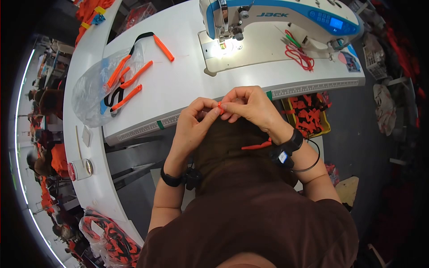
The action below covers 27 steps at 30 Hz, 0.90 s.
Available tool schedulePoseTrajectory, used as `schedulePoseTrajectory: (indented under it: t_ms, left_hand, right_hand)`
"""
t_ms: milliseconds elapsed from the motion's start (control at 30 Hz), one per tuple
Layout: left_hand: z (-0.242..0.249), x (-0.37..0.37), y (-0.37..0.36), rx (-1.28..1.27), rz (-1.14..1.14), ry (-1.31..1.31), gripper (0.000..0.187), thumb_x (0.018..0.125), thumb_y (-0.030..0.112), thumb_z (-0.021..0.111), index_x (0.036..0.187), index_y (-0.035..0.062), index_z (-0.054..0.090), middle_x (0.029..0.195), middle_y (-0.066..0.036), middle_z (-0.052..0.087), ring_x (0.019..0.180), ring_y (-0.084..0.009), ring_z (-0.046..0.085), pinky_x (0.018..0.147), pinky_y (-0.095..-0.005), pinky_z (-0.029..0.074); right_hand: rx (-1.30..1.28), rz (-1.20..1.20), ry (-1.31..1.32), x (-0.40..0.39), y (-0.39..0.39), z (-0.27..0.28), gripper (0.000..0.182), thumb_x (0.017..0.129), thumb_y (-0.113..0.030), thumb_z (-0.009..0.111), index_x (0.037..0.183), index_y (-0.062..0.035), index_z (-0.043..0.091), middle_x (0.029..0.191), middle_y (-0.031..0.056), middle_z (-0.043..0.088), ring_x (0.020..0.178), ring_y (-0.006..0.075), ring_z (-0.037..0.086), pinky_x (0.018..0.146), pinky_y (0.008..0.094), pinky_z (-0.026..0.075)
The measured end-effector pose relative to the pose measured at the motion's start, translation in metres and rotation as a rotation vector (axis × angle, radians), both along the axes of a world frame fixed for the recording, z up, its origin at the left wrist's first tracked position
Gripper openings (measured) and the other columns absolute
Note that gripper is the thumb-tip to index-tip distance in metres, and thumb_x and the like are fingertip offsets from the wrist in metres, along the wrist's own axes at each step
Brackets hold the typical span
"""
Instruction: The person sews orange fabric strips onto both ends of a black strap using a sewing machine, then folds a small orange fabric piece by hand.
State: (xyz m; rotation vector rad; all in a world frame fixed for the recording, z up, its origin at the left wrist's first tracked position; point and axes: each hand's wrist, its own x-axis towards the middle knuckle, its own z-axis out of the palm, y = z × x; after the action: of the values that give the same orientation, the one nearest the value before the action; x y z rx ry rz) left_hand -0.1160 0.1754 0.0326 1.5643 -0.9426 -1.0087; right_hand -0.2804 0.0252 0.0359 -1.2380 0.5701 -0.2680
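Observation:
Close together over my lap, just in front of the table edge, both hands pinch one small orange fabric piece (220,107). My left hand (196,119) is closed on its left side, thumb against forefinger. From the other side my right hand (251,106) grips it with thumb and fingertips; most of the piece is hidden by the fingers. An orange strip (257,146) lies on my lap near the right wrist. Black straps with orange tube-like ends (138,73) rest on a clear plastic bag (87,100) at the left of the table.
A JACK sewing machine (286,17) stands at the back with its lamp lit. Red cord (300,57) and a green-handled tool (292,41) lie on its bed. Below the table's right edge sits a yellow crate (328,126) of orange and black pieces. People work at far left.

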Motion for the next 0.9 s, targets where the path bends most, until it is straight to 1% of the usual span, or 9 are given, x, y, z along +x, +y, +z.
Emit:
schedulePoseTrajectory:
  t_ms: [133,200,233,300,433,633,733,833,900]
  left_hand:
    - [-0.001,-0.002,-0.004,-0.056,0.016,0.061,0.016,0.104,0.011,0.076,0.113,-0.0013,0.074,0.101,-0.001,0.077,0.092,-0.0062,0.07,0.084,-0.0226,0.055]
    - [-0.002,0.002,-0.006,-0.02,0.03,0.282,0.015,0.102,0.01,0.078,0.111,-0.0016,0.075,0.098,-0.003,0.078,0.091,-0.0073,0.071,0.085,-0.0224,0.056]
    - [-0.001,0.003,-0.006,-0.02,0.03,0.281,0.015,0.102,0.01,0.078,0.111,-0.0016,0.075,0.098,-0.003,0.078,0.091,-0.0073,0.071,0.085,-0.0224,0.056]
    - [-0.001,0.005,-0.007,0.013,0.035,0.289,0.014,0.1,0.009,0.08,0.108,-0.0017,0.077,0.098,-0.005,0.079,0.091,-0.0085,0.072,0.085,-0.0225,0.056]
    - [-0.002,0.009,-0.007,-0.012,0.025,0.283,0.013,0.1,0.009,0.081,0.107,-0.002,0.078,0.098,-0.006,0.08,0.09,-0.0097,0.073,0.086,-0.0239,0.058]
    - [0.0,0.007,-0.008,-0.058,0.023,0.282,0.013,0.099,0.008,0.081,0.107,-0.0024,0.078,0.097,-0.007,0.079,0.089,-0.0115,0.073,0.084,-0.025,0.059]
    - [0.003,0.0,-0.008,-0.069,0.029,0.221,0.01,0.099,0.006,0.079,0.106,-0.0015,0.078,0.097,-0.005,0.078,0.088,-0.0099,0.071,0.085,-0.0248,0.057]
    - [0.002,-0.008,-0.011,-0.027,0.115,0.156,0.007,0.1,0.004,0.076,0.101,-0.0027,0.074,0.094,-0.007,0.078,0.086,-0.0106,0.074,0.08,-0.0265,0.06]
    - [0.002,-0.015,-0.015,-0.168,0.202,-0.433,0.008,0.101,0.005,0.074,0.098,-0.0022,0.071,0.095,-0.006,0.077,0.086,-0.0098,0.074,0.079,-0.0259,0.059]
  right_hand:
    - [-0.028,0.006,-0.019,0.0,0.002,-0.005,0.017,0.103,-0.011,0.074,0.105,0.005,0.072,0.093,0.0122,0.079,0.082,0.0176,0.079,0.074,0.029,0.065]
    - [0.125,0.023,-0.104,-0.001,0.002,-0.012,0.017,0.104,-0.012,0.073,0.109,0.0042,0.07,0.095,0.012,0.078,0.085,0.0186,0.079,0.076,0.0295,0.066]
    - [0.125,0.023,-0.105,-0.001,0.003,-0.017,0.017,0.104,-0.012,0.073,0.109,0.0042,0.07,0.095,0.012,0.078,0.085,0.0186,0.079,0.076,0.0295,0.066]
    - [0.283,0.035,-0.209,-0.002,0.005,-0.026,0.018,0.105,-0.012,0.072,0.113,0.0041,0.069,0.096,0.0117,0.077,0.088,0.0195,0.079,0.079,0.0301,0.066]
    - [0.294,-0.007,-0.248,0.0,0.013,-0.028,0.017,0.107,-0.011,0.07,0.114,0.0039,0.068,0.098,0.0119,0.078,0.089,0.0199,0.079,0.082,0.0302,0.066]
    - [0.089,-0.041,-0.243,0.003,0.018,-0.028,0.011,0.108,-0.008,0.067,0.11,0.0029,0.066,0.097,0.0116,0.078,0.087,0.0174,0.079,0.081,0.0295,0.066]
    - [0.011,-0.071,-0.217,0.003,0.021,-0.026,0.012,0.106,-0.007,0.07,0.109,0.0029,0.064,0.093,0.0106,0.077,0.085,0.0145,0.079,0.079,0.0283,0.066]
    - [-0.135,-0.084,-0.094,0.001,0.023,-0.021,0.015,0.102,-0.007,0.074,0.109,0.0024,0.063,0.088,0.0092,0.075,0.083,0.0135,0.078,0.072,0.0274,0.063]
    - [-0.793,-0.227,-0.067,0.002,0.025,-0.018,0.018,0.098,-0.006,0.076,0.107,-0.0006,0.062,0.089,0.0084,0.07,0.079,0.0178,0.074,0.068,0.0323,0.059]
